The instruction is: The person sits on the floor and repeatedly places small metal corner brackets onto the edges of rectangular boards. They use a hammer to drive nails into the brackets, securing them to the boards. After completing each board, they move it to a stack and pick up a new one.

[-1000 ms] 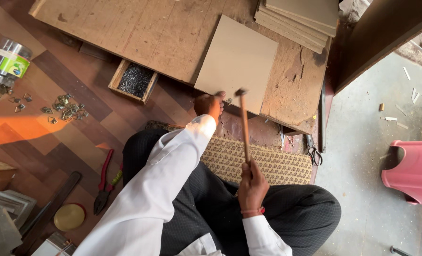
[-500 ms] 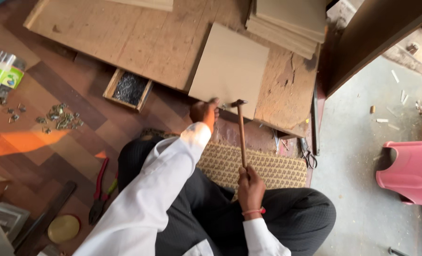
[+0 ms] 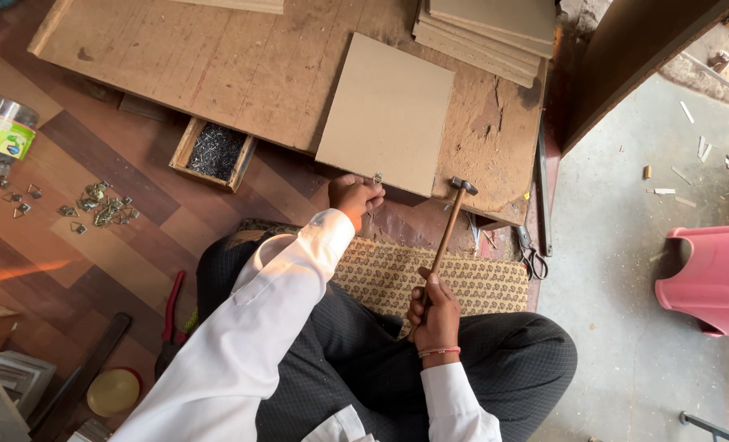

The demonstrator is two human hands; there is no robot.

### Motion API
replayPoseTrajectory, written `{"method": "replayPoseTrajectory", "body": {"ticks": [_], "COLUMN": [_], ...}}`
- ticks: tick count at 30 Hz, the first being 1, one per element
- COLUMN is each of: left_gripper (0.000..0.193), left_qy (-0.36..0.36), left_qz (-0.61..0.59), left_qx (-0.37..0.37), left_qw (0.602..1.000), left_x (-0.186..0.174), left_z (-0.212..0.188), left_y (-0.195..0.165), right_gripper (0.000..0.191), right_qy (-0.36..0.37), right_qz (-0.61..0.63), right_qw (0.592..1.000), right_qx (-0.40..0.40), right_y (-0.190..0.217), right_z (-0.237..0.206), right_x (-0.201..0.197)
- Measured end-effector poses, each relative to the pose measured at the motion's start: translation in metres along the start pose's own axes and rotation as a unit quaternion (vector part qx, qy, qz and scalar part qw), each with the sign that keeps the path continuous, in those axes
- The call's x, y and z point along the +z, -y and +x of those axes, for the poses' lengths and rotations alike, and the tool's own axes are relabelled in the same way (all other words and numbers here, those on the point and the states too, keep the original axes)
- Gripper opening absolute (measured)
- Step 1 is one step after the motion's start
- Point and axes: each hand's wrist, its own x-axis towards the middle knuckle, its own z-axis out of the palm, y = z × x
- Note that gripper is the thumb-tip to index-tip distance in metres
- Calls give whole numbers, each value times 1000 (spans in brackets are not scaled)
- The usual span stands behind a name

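Note:
My left hand (image 3: 355,195) pinches a small metal hanger clip (image 3: 376,178) against the near edge of a tan square board (image 3: 387,115). The board lies flat on a large worn wooden work board (image 3: 234,74). My right hand (image 3: 435,304) grips the wooden handle of a hammer (image 3: 449,225); its metal head hovers just right of the square board's near corner, a short way from the clip. I sit cross-legged in a white shirt and dark trousers.
A small wooden box of dark nails (image 3: 214,153) sits left of my knee. Loose metal clips (image 3: 94,211) and a clear jar (image 3: 3,127) lie on the floor. Red pliers (image 3: 171,315), scissors (image 3: 531,255), a stack of boards (image 3: 487,24), a pink stool (image 3: 712,278).
The hammer head has swung away to the right of the clip and sits lower. My left hand stays at the board's near edge. The view has shifted slightly.

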Motion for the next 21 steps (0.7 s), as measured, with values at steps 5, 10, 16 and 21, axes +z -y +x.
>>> {"method": "replayPoseTrajectory", "body": {"ticks": [5, 10, 16, 21], "left_gripper": [23, 25, 24, 22], "left_qy": [-45, -77, -90, -53], "left_qz": [-80, -34, -106, -156], "left_qx": [-88, 12, 133, 251], "left_qw": [992, 996, 981, 954], "left_x": [6, 19, 26, 15], "left_z": [-15, -35, -29, -27], "left_y": [-19, -42, -68, -99], "right_gripper": [38, 38, 37, 37], "right_qy": [-7, -9, -2, 3], "right_qz": [-11, -21, -4, -6], "right_qw": [1000, 1000, 1000, 1000], "right_qx": [5, 4, 14, 9], "right_y": [0, 0, -2, -1], "right_z": [0, 0, 1, 1], "right_x": [0, 2, 0, 0]}}
